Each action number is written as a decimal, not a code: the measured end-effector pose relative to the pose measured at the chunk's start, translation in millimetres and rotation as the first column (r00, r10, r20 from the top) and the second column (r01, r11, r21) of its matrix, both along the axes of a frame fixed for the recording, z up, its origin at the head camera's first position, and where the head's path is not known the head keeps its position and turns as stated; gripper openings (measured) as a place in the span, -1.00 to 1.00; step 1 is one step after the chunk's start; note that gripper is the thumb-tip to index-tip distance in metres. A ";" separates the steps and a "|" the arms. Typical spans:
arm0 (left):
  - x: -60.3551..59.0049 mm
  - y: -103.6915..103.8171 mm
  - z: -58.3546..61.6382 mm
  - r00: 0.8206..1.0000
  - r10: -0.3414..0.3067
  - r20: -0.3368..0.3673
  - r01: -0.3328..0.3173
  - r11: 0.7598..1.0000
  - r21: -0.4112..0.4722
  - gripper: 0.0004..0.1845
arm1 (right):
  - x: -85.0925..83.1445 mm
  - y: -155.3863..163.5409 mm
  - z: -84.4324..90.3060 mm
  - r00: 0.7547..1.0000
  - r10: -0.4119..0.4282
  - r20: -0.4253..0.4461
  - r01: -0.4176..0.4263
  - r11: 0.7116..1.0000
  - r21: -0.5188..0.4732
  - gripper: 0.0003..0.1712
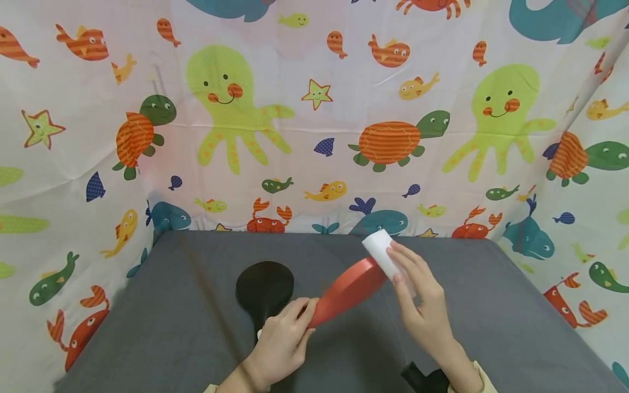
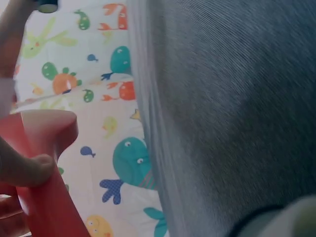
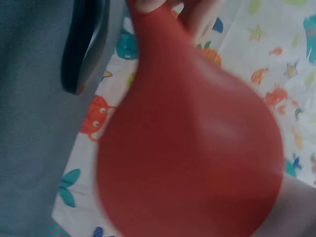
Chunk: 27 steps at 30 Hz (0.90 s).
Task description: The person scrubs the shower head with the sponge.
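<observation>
- The left hand [image 1: 282,341] has its fingers curled round the handle end of a red paddle [image 1: 350,290], holding it up off the bench [image 1: 187,327], the blade slanting up and to the right.
- The right hand [image 1: 417,295] pinches a white sponge block [image 1: 380,248] and presses it against the far tip of the paddle; thumb and fingers are wrapped round the block's lower part.
- In the right wrist view the paddle's red face [image 3: 192,148] fills most of the picture, slightly blurred, with fingertips [image 3: 148,5] at its narrow end.
- In the left wrist view a thumb [image 2: 24,170] lies on the paddle's red handle [image 2: 44,197].
- A black paddle [image 1: 264,286] lies flat on the bench just behind the left hand, to the left of the red one and below it; I cannot tell whether the two touch.
- Open grey cloth lies to the left of the black paddle and to the right of the right hand; both side edges of the bench stand well apart from the hands.
- A sea-creature curtain [image 1: 314,109] with octopuses, turtles and fish closes in the back edge and both sides.
</observation>
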State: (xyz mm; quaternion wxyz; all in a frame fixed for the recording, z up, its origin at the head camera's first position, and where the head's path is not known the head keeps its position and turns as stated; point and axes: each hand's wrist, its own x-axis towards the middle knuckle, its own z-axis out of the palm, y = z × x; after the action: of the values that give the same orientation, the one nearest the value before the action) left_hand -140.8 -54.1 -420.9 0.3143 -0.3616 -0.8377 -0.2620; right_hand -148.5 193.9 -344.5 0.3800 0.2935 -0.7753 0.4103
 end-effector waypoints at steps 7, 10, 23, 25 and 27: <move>-0.3 -0.5 -2.0 0.990 0.070 -0.121 -0.080 0.993 -0.085 -0.43 | -7.3 7.3 -9.8 0.998 -0.063 0.020 0.063 0.998 0.019 -0.55; -0.3 -0.8 -1.5 0.985 0.081 -0.155 -0.095 0.992 -0.080 -0.45 | -12.1 15.4 -15.4 0.966 -0.172 0.191 0.176 0.984 -0.001 -0.55; -0.5 4.6 -0.3 0.961 0.123 -0.246 -0.156 0.980 -0.122 -0.52 | 4.9 -21.2 -14.1 0.959 -0.145 -0.242 0.199 0.956 0.216 -0.56; -0.2 5.7 -0.3 0.955 0.135 -0.265 -0.177 0.974 -0.141 -0.50 | 7.8 -30.8 -18.0 0.929 -0.106 -0.353 0.221 0.927 0.303 -0.55; 0.3 6.4 -0.8 0.953 0.140 -0.269 -0.187 0.969 -0.159 -0.50 | 9.4 -35.1 -21.7 0.916 -0.068 -0.396 0.224 0.905 0.362 -0.56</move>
State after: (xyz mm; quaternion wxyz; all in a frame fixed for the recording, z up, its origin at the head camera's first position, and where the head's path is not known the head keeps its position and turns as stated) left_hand -140.6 -47.6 -421.7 0.4058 -0.3487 -0.8378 -0.1084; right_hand -139.1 158.8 -366.1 0.4827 0.3776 -0.7760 0.1492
